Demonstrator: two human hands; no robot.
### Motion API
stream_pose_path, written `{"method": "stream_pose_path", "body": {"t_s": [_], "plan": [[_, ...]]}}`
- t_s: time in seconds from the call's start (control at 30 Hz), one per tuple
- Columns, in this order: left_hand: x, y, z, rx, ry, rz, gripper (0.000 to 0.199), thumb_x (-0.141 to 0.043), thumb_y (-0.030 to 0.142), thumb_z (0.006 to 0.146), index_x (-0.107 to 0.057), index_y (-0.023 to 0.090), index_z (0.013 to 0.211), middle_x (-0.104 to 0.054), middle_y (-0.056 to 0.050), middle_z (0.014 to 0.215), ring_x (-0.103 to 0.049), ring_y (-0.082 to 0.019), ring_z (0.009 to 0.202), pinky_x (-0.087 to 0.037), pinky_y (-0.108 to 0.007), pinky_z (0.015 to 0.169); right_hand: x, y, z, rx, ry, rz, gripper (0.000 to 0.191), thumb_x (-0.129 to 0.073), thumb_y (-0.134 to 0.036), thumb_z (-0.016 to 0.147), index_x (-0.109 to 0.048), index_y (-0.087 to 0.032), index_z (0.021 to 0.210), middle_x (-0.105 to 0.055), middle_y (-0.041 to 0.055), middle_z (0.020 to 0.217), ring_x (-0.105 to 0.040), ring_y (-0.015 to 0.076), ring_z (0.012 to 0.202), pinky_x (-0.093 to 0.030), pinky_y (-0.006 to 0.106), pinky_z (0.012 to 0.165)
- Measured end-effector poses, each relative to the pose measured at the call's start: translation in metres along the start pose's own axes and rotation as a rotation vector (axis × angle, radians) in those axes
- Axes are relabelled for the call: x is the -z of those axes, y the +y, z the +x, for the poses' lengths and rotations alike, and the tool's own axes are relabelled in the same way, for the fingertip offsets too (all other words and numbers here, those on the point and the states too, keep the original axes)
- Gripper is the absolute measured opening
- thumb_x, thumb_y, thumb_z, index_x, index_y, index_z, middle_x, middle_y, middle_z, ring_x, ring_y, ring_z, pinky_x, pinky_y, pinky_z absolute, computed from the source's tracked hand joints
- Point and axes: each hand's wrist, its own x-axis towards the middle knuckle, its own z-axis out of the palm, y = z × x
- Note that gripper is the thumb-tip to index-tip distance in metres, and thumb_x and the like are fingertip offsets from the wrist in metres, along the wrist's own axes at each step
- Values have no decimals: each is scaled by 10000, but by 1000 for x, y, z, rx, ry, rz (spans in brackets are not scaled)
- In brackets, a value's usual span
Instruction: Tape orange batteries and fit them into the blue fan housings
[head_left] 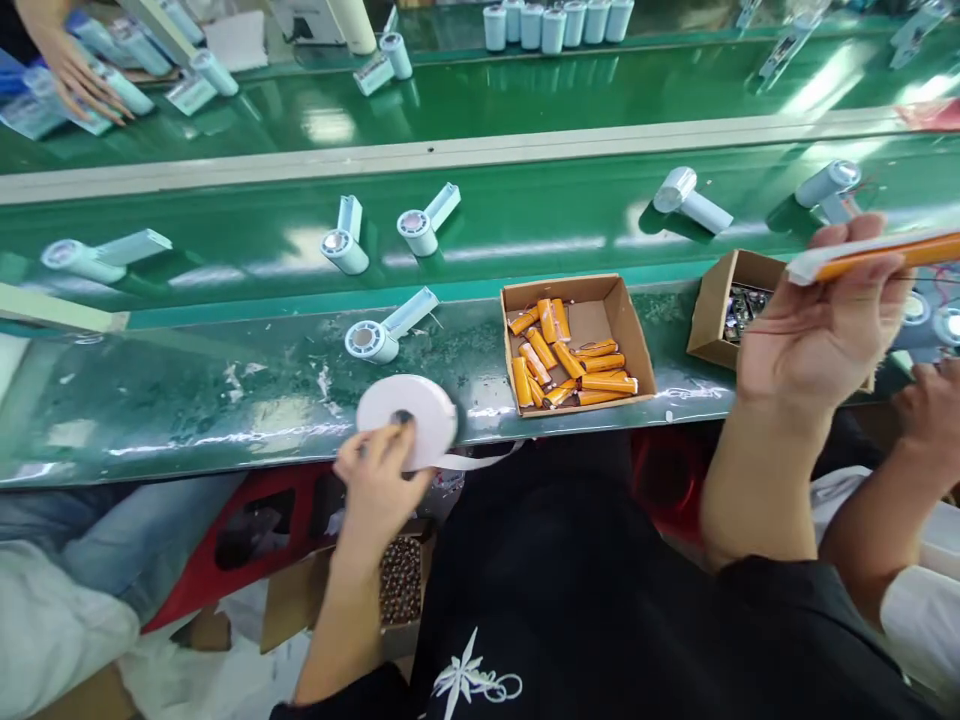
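Note:
My left hand (382, 480) is at the bench's front edge, its fingers on a white tape roll (427, 415), some of them at the dark centre hole. A loose strip of tape (480, 462) trails from the roll to the right. At the right, my right hand (817, 320) is raised, palm up, with fingers and thumb around an orange battery (874, 258) that has a white strip along its top. Left of that hand, a cardboard box (637, 375) on the bench holds several orange batteries (568, 360). A light blue device housing (373, 341) lies behind the roll.
More housings (416, 232) lie on the green conveyor (525, 215). A second box (709, 310) holds small electronic parts. A co-worker's hand (930, 400) is at the far right, another person's hand (75, 75) at the top left. Below the bench stands a box of small parts (401, 580).

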Motion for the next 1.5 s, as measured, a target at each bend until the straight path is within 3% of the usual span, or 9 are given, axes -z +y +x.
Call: {"method": "stream_pose_path", "body": {"t_s": [0.1, 0.2, 0.27, 0.4, 0.57, 0.77, 0.9, 1.07, 1.5], "plan": [[10, -50, 20, 125, 24, 36, 596, -723, 490, 878, -628, 240, 1411, -660, -147, 1326, -491, -391, 1291, -381, -565, 1128, 11, 4, -8, -11, -125, -35, 333, -878, -421, 802, -764, -496, 1105, -768, -56, 1128, -764, 136, 1019, -631, 275, 864], [12, -58, 76, 99, 113, 98, 484, -659, 473, 934, -669, 239, 1357, -683, -139, 1309, -481, -380, 1359, -370, -548, 1169, -1, 15, -32, -57, -205, -71, 434, -880, -463, 797, -698, -513, 1188, -744, -39, 1112, -771, 207, 1036, -663, 452, 911], [8, -53, 118, 31, -11, 199, 425, -590, 440, 976, -684, 233, 1335, -657, -137, 1393, -511, -387, 1347, -419, -537, 1110, -6, 15, -41, -60, -232, -138, 482, -857, -463, 816, -660, -484, 1255, -730, -15, 1124, -760, 253, 1089, -659, 526, 924], [-2, -47, 187, -95, -320, 359, 301, -535, 295, 973, -752, 171, 1141, -718, -163, 1236, -641, -352, 1094, -508, -482, 928, 6, -7, -31, 21, -214, -221, 507, -887, -412, 785, -672, -511, 1232, -718, -41, 1152, -776, 237, 998, -692, 455, 833], [-42, -7, 286, -425, -320, 174, 331, -487, 97, 905, -784, 146, 1042, -700, -165, 1286, -541, -342, 1279, -423, -481, 1091, -12, -8, 18, 114, -238, -170, 494, -884, -325, 804, -668, -478, 1221, -751, -40, 1102, -753, 217, 1091, -676, 405, 862], [-91, 61, 400, -496, -536, 25, 171, -700, 258, 772, -816, 272, 897, -789, -7, 1031, -676, -192, 990, -492, -251, 859, -82, 77, 78, -76, -583, -368, 434, -818, -370, 804, -646, -280, 1192, -775, 14, 993, -745, 189, 839, -630, 361, 780], [-95, 61, 413, -482, -627, -11, 183, -695, 349, 798, -813, 290, 925, -800, 9, 968, -693, -177, 876, -466, -235, 757, -95, 130, 78, -216, -856, -685, 351, -758, -376, 829, -689, -197, 1123, -771, 3, 830, -710, 171, 761, -561, 305, 771], [-96, 60, 406, -393, -578, -38, 243, -580, 338, 924, -755, 265, 1075, -788, -29, 1103, -703, -202, 968, -464, -260, 805, -114, 164, 67, -181, -1092, -929, 307, -623, -315, 950, -638, -201, 1235, -801, 4, 905, -718, 153, 822, -505, 250, 784], [-115, 86, 405, -243, -475, -60, 227, -526, 302, 954, -700, 222, 1077, -763, -103, 1112, -689, -255, 1050, -472, -312, 884, -121, 150, 90, -5, -1275, -1285, 204, -668, -342, 952, -708, -242, 1125, -786, 27, 972, -679, 203, 881, -373, 257, 717]]}}
